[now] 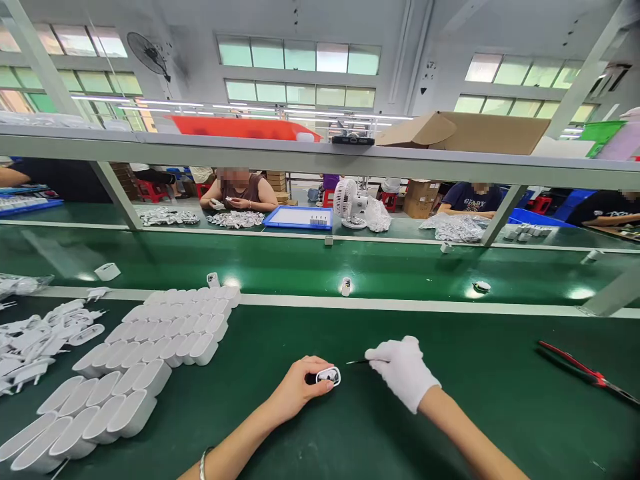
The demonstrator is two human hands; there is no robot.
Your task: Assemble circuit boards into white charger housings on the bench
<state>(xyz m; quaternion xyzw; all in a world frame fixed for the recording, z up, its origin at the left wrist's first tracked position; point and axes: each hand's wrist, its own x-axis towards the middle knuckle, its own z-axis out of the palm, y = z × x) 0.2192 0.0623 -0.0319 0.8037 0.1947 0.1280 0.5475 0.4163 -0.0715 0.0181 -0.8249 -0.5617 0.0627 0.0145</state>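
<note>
My left hand [301, 390], bare, is closed around a small white oval plastic housing [336, 375], thumb and fingers on its sides. The housing's open end faces right and shows metallic and dark parts inside. My right hand [404, 371] wears a white glove and pinches a thin dark pointed tool [357, 362], perhaps tweezers; the fingers hide its other end. Its tip points left and stays a short way apart from the housing. Left of my hands, similar white oval housings [133, 415] stand in close rows on the green table [280, 440].
A heap of white plastic pieces with prongs [45, 337] lies far left. Red-handled pliers [590, 373] rest at right. Beyond the white edge strip runs a green conveyor belt [290, 267] carrying scattered small parts. A shelf [280, 148] crosses overhead; people sit opposite near a white fan [345, 200].
</note>
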